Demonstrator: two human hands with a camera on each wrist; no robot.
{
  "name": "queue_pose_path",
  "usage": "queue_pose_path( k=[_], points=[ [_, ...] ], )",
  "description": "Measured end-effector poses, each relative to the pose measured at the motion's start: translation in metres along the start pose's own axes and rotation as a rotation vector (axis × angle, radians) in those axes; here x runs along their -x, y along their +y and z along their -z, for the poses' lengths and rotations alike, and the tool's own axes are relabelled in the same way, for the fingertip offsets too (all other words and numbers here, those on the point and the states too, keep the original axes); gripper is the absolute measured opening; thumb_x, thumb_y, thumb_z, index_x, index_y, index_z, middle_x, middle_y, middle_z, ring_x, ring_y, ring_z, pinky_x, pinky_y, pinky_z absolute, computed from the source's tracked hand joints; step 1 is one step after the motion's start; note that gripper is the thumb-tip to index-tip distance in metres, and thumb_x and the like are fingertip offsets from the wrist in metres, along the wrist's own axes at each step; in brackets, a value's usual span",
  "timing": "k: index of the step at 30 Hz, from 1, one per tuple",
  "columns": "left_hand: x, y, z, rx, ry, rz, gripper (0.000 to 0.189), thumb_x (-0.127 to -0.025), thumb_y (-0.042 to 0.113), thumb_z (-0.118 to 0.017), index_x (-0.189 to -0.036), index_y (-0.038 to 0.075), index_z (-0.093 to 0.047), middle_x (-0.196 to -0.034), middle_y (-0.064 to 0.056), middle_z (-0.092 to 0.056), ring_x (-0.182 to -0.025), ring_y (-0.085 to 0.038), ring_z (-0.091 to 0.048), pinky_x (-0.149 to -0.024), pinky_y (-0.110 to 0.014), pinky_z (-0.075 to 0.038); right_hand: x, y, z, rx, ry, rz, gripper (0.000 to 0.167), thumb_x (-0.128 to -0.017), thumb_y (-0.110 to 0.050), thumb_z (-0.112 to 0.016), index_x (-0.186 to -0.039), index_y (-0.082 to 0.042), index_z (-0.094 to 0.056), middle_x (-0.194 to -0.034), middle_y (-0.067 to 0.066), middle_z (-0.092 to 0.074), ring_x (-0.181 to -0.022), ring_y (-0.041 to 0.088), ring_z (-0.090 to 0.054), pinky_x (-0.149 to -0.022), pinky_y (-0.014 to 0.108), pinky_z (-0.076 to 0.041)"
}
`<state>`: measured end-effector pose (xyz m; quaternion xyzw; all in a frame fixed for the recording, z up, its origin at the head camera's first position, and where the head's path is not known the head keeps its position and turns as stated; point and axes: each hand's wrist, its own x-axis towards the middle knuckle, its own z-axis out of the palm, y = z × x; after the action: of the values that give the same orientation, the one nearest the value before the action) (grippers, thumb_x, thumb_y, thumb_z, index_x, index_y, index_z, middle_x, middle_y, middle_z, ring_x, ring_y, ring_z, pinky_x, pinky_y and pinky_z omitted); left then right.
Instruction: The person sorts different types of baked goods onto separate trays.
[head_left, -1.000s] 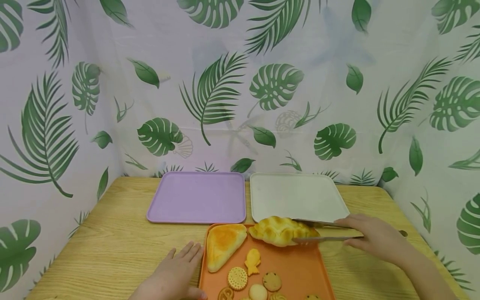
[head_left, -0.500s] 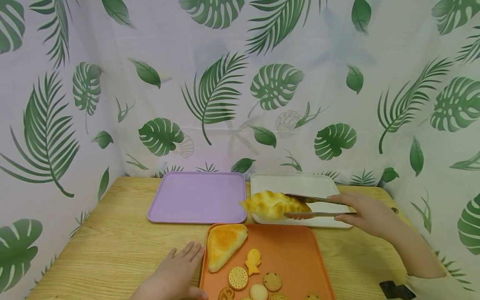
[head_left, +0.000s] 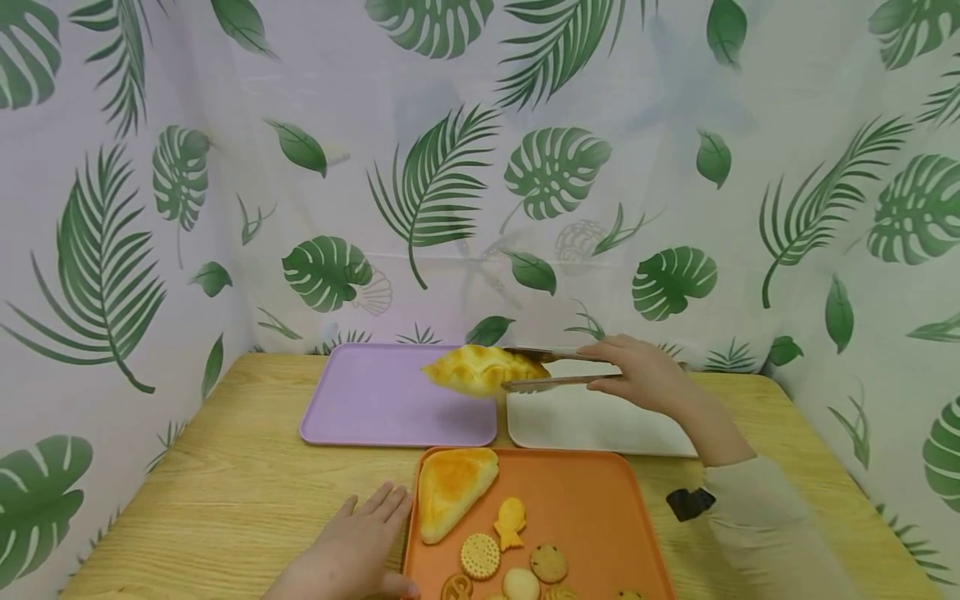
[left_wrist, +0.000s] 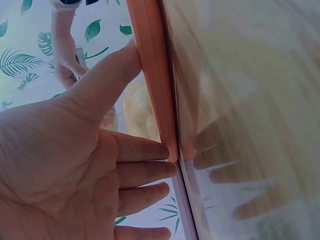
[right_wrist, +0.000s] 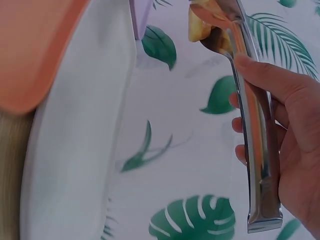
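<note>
My right hand (head_left: 648, 375) grips metal tongs (right_wrist: 265, 215), thumb on one arm and fingers round the other. Between the tongs' ends is a golden, bumpy bread loaf (head_left: 476, 371), held in the air over the right part of the purple tray (head_left: 375, 400). My left hand (head_left: 348, 542) lies at the left edge of the orange tray (head_left: 577, 500); in the left wrist view its straight fingers and thumb reach the tray's rim. On that tray are a triangular bread (head_left: 453, 492), a fish-shaped cookie (head_left: 511, 523), a round dotted cracker (head_left: 480, 556) and several other cookies.
A white tray (head_left: 585, 421) stands right of the purple one, partly under the right arm. All three trays sit on a wooden table (head_left: 232, 475). Leaf-printed cloth (head_left: 450, 275) encloses the table's back and sides.
The right hand has lifted the loaf in the tongs off the orange tray's back edge, carrying it up and left past the white tray to above the purple one. The left hand stays put.
</note>
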<state>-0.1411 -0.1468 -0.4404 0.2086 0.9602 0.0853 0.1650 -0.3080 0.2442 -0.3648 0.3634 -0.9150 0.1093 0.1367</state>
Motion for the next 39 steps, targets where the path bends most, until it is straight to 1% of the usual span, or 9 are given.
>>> queue_pose_path(
  k=[5,11,13,16,20,24,30,34,39],
  points=[
    [0.000,-0.001,0.003,0.007,-0.003,0.009,0.110,-0.071,0.070,-0.068,-0.150,0.003,-0.034,-0.158,-0.015,-0.032,-0.148,-0.036,-0.027,-0.111,-0.067,-0.027,-0.035,-0.001,-0.026,-0.016,-0.008,-0.004,0.047,-0.083,-0.026,-0.076,-0.125,-0.008,-0.065,-0.116,0.009,-0.069,-0.108,0.030,-0.064,-0.093,0.048,-0.052],
    [-0.001,-0.002,0.005,-0.003,0.001,0.014,0.110,-0.070,0.070,-0.068,-0.150,0.003,-0.034,-0.158,-0.015,-0.033,-0.147,-0.036,-0.027,-0.111,-0.066,-0.028,-0.073,-0.004,-0.053,-0.004,-0.066,-0.026,0.049,-0.086,-0.030,-0.074,-0.128,-0.010,-0.063,-0.114,0.009,-0.068,-0.103,0.027,-0.065,-0.088,0.045,-0.053],
    [-0.002,-0.003,0.005,-0.002,0.001,0.010,0.110,-0.070,0.070,-0.068,-0.150,0.002,-0.034,-0.158,-0.015,-0.033,-0.147,-0.036,-0.027,-0.111,-0.066,-0.027,-0.083,-0.005,-0.060,0.005,-0.091,-0.041,0.049,-0.086,-0.032,-0.073,-0.129,-0.011,-0.063,-0.117,0.009,-0.068,-0.105,0.027,-0.064,-0.089,0.045,-0.053],
    [-0.003,-0.005,0.006,-0.001,0.000,0.009,0.109,-0.071,0.069,-0.069,-0.150,0.002,-0.034,-0.158,-0.015,-0.033,-0.147,-0.036,-0.027,-0.111,-0.066,-0.027,-0.097,-0.006,-0.071,0.024,-0.118,-0.059,0.049,-0.086,-0.034,-0.073,-0.129,-0.014,-0.063,-0.120,0.009,-0.067,-0.110,0.028,-0.063,-0.093,0.046,-0.052],
    [-0.003,-0.007,0.006,-0.002,0.003,0.011,0.109,-0.071,0.069,-0.069,-0.150,0.003,-0.035,-0.158,-0.015,-0.033,-0.147,-0.036,-0.028,-0.111,-0.066,-0.027,-0.110,-0.006,-0.085,0.047,-0.168,-0.084,0.049,-0.087,-0.035,-0.073,-0.130,-0.014,-0.063,-0.123,0.009,-0.066,-0.114,0.029,-0.061,-0.097,0.047,-0.051],
    [-0.004,-0.009,0.007,-0.005,0.007,0.001,0.109,-0.071,0.069,-0.069,-0.150,0.002,-0.035,-0.158,-0.015,-0.033,-0.147,-0.036,-0.028,-0.111,-0.066,-0.027,-0.117,-0.006,-0.094,0.079,-0.222,-0.129,0.050,-0.087,-0.035,-0.072,-0.131,-0.015,-0.061,-0.126,0.009,-0.065,-0.117,0.030,-0.060,-0.098,0.049,-0.050],
    [-0.009,-0.013,0.009,-0.009,-0.041,0.009,0.107,-0.073,0.069,-0.067,-0.151,0.004,-0.033,-0.159,-0.013,-0.032,-0.148,-0.034,-0.027,-0.112,-0.064,-0.028,-0.119,-0.009,-0.096,0.133,-0.245,-0.152,0.055,-0.086,-0.039,-0.073,-0.134,-0.016,-0.059,-0.122,0.009,-0.064,-0.113,0.029,-0.059,-0.092,0.051,-0.050],
    [-0.011,-0.015,0.009,-0.012,-0.056,0.007,0.107,-0.073,0.069,-0.067,-0.151,0.005,-0.033,-0.158,-0.013,-0.033,-0.148,-0.034,-0.028,-0.112,-0.064,-0.029,-0.116,-0.011,-0.092,0.139,-0.226,-0.148,0.056,-0.086,-0.038,-0.073,-0.134,-0.015,-0.058,-0.124,0.009,-0.063,-0.115,0.029,-0.059,-0.093,0.051,-0.050],
    [-0.014,-0.015,0.010,-0.006,-0.068,0.002,0.105,-0.073,0.068,-0.066,-0.151,0.006,-0.033,-0.158,-0.013,-0.032,-0.148,-0.034,-0.028,-0.112,-0.064,-0.028,-0.105,-0.017,-0.073,0.121,-0.179,-0.113,0.055,-0.086,-0.036,-0.073,-0.135,-0.015,-0.058,-0.124,0.008,-0.064,-0.114,0.028,-0.060,-0.093,0.047,-0.051]
  ],
)
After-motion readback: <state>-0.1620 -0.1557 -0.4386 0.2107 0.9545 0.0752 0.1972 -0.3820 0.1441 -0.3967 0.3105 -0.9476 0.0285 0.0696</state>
